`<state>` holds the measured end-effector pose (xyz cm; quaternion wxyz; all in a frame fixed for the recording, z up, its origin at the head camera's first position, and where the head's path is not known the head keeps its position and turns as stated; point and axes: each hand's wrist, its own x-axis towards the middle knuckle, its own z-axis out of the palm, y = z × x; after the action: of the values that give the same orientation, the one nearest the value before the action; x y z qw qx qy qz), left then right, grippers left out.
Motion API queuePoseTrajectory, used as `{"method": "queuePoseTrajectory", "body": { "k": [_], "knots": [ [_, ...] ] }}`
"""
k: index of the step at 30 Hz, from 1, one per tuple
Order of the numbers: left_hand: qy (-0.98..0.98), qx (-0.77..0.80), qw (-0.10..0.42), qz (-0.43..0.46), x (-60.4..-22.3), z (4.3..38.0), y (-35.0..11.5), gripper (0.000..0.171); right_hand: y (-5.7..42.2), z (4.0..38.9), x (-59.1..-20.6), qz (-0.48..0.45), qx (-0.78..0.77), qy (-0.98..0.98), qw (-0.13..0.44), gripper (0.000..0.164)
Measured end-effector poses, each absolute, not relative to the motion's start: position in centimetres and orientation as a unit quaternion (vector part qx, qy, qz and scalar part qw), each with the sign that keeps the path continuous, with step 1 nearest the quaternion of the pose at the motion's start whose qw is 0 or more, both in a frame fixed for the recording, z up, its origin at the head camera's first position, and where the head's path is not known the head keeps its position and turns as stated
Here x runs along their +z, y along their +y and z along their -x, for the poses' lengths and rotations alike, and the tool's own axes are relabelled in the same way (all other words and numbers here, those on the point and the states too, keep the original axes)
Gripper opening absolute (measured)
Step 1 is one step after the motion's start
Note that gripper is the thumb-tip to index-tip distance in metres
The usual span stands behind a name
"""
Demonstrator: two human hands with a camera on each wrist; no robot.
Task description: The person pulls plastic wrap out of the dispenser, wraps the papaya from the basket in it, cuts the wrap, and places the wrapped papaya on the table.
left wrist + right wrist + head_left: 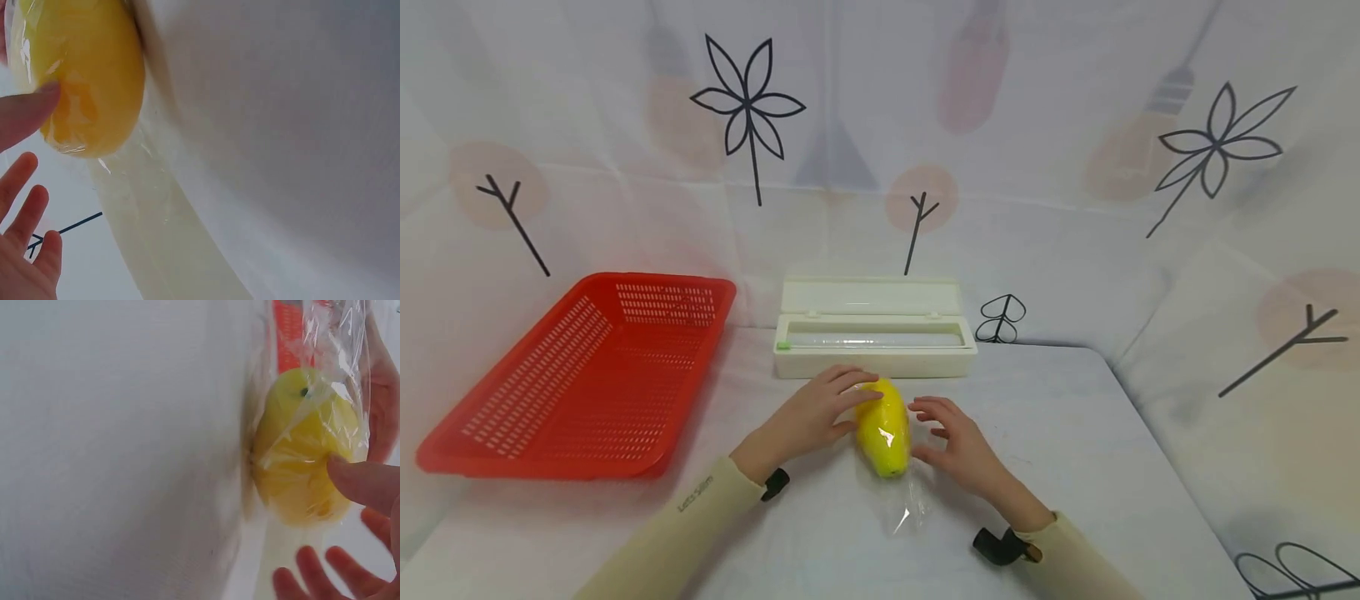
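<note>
At the frame's lower centre, the left hand (815, 414) touches a wrapped yellow fruit (884, 432), the right hand (961, 448) beside it, both loosely spread.

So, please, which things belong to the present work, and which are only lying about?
In the work, it seems:
- yellow fruit
- clear film around it
- open white box with a roll, likely

Just lying about, apparently:
- red basket

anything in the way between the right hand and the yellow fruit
Only the clear film lying over the yellow fruit itself; nothing else visible stands between the fruit and the right hand, which is close beside it.
</note>
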<state>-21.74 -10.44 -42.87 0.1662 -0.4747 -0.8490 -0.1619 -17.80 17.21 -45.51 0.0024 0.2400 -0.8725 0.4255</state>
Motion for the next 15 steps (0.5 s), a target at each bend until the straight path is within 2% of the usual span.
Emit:
{"method": "queuePoseTrajectory", "body": {
  "k": [3,6,10,15],
  "knots": [
    [-0.854,-0.160,0.181,0.460,-43.1,21.5,-10.4,0.053,17.1,17.8,-45.6,-0.293,0.378,-0.876,0.062,0.063],
    [-0.861,-0.162,0.185,0.445,-43.2,21.2,-10.2,0.051,17.1,17.9,-45.5,-0.352,0.337,-0.868,0.091,0.063],
    [-0.865,-0.172,0.181,0.435,-43.4,20.7,-10.1,0.041,17.1,18.1,-45.5,-0.402,0.301,-0.860,0.090,0.057],
    [-0.835,-0.184,0.162,0.492,-43.4,19.4,-10.2,0.023,17.0,18.2,-45.3,-0.415,0.291,-0.859,0.078,0.053]
  ]
}}
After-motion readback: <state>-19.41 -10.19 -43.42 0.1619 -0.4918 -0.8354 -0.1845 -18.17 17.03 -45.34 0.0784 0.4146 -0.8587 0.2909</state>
